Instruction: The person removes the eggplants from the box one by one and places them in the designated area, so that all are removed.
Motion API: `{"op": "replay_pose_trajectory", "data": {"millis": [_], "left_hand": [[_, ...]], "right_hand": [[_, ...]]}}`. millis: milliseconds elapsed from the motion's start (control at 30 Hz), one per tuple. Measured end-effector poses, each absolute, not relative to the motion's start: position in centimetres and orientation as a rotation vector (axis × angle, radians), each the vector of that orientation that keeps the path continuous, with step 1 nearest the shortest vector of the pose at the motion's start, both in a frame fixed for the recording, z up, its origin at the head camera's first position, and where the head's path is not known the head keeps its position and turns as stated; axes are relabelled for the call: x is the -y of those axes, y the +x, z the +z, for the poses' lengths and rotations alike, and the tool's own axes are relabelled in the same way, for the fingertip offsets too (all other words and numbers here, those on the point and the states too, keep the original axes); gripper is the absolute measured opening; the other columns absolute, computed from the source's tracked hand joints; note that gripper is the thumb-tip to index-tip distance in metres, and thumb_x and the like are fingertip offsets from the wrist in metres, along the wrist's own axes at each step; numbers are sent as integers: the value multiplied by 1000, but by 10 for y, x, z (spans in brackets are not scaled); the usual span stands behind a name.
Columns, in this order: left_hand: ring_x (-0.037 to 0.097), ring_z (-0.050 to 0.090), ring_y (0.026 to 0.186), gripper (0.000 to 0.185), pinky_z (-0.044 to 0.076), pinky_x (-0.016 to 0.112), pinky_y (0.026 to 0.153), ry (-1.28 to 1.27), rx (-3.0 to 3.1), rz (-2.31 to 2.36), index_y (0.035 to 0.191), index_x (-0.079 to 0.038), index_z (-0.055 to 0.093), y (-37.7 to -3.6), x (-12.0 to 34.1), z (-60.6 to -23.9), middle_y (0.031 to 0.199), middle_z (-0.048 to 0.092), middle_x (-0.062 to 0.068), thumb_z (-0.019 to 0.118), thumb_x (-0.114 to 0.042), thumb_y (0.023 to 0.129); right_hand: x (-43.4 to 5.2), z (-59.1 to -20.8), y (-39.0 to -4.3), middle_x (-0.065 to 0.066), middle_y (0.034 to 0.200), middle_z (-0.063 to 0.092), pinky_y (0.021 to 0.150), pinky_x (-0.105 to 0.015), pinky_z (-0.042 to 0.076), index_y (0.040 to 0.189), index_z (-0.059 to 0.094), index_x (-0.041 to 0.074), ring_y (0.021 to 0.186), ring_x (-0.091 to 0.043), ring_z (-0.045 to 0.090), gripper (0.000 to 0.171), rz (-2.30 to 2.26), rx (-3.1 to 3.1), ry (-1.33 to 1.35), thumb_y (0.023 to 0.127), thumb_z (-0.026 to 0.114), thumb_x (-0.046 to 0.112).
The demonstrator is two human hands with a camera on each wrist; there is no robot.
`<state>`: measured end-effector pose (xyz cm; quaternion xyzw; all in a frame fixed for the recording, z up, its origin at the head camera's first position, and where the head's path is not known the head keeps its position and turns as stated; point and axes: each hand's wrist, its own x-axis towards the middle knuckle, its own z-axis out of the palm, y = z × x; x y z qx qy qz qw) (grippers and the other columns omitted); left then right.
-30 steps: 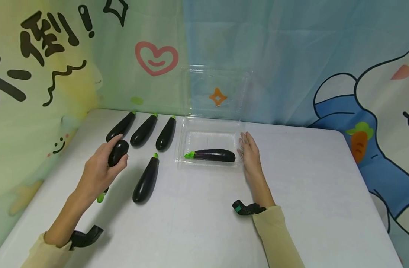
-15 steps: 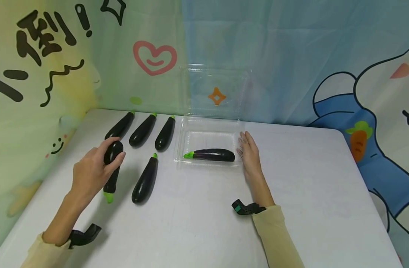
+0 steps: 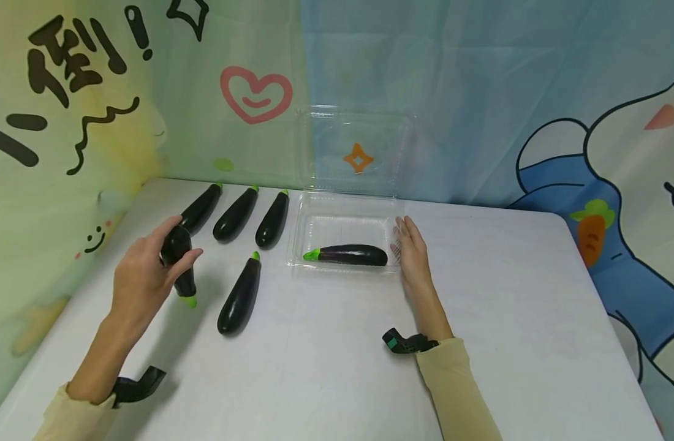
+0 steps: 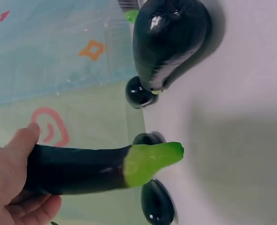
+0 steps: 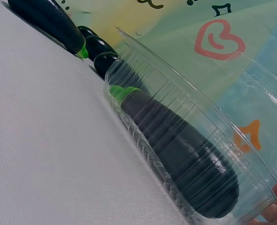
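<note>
Fingers of the left hand (image 3: 144, 275) curl round the fat end of a glossy dark purple toy eggplant with a bright green stem cap (image 3: 178, 260), held clear of the white table (image 3: 337, 355) with the green tip pointing down. The right hand (image 3: 411, 251) lies flat with straight fingers against the right wall of the clear ribbed plastic clamshell tray (image 3: 345, 226), holding nothing. Just right of the left hand lies a loose eggplant (image 3: 240, 295); inside the tray, left of the right hand, rests another eggplant (image 3: 348, 255). Beyond the left hand, three more eggplants (image 3: 234, 213) lie in a row. The smooth skin, gripped only at one end, could slip out, and the light tray may slide if nudged.
</note>
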<state>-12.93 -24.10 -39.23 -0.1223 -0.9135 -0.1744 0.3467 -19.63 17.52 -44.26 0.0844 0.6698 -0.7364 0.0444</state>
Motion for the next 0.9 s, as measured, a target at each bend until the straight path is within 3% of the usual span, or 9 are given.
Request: {"op": "replay_pose_trajectory", "data": {"millis": [33,133,267,533,633,767,800,900], "left_hand": [[32,54,61,74,40,44,52,-321,2356,-462,131,-8,58,-129,241,-392,72,62,21,46,-67,88],[34,60,70,62,44,45,60,-334,2329,-503,128,-6,60,-129,241,-390,85,67,21,71,-47,83],[30,61,70,58,42,34,63,-314,2320,-553,114,2,61,-128,243,-389,87,66,19,88,-12,66],[30,65,72,63,37,7,64,-223,2322,-678,105,7,54,-120,247,-388,100,72,18,92,-2,55],[7,63,75,62,34,0,68,-192,2324,-718,104,8,52,-119,248,-387,102,72,18,92,-1,56],[-20,45,87,59,33,-3,72,-182,2311,-785,99,9,50,-120,250,-391,102,70,19,90,1,57],[-20,43,89,58,33,-3,73,-185,2318,-794,98,9,50,-120,250,-394,102,70,19,90,2,58],[-3,50,92,54,32,-1,78,-212,2347,-805,101,8,56,-119,249,-402,101,65,21,89,3,58]], "right_hand": [[-175,-443,-196,-7,164,17,120,-38,25,156,5,6,151,-19,18,58,-2250,-2047,260,105,31,15],[-175,-443,-196,-7,164,17,120,-38,25,156,5,5,151,-19,18,58,-2251,-2045,264,105,31,15],[-176,-442,-196,-7,164,16,120,-39,24,156,5,6,151,-19,17,58,-2249,-2044,257,105,31,16],[-180,-466,-207,1,163,20,119,-35,26,157,8,12,151,-14,18,58,-2246,-2069,271,105,32,21],[-180,-469,-207,2,163,20,119,-35,26,157,8,12,150,-13,18,58,-2239,-2093,264,106,32,22],[-180,-468,-207,3,163,20,119,-34,27,157,8,12,150,-13,19,58,-2219,-2109,274,105,33,23],[-179,-468,-207,3,163,21,119,-33,27,157,8,12,150,-13,20,58,-2218,-2109,280,105,33,23],[-179,-467,-207,1,163,20,119,-34,27,157,8,12,150,-14,20,58,-2212,-2113,274,105,33,23]]}}
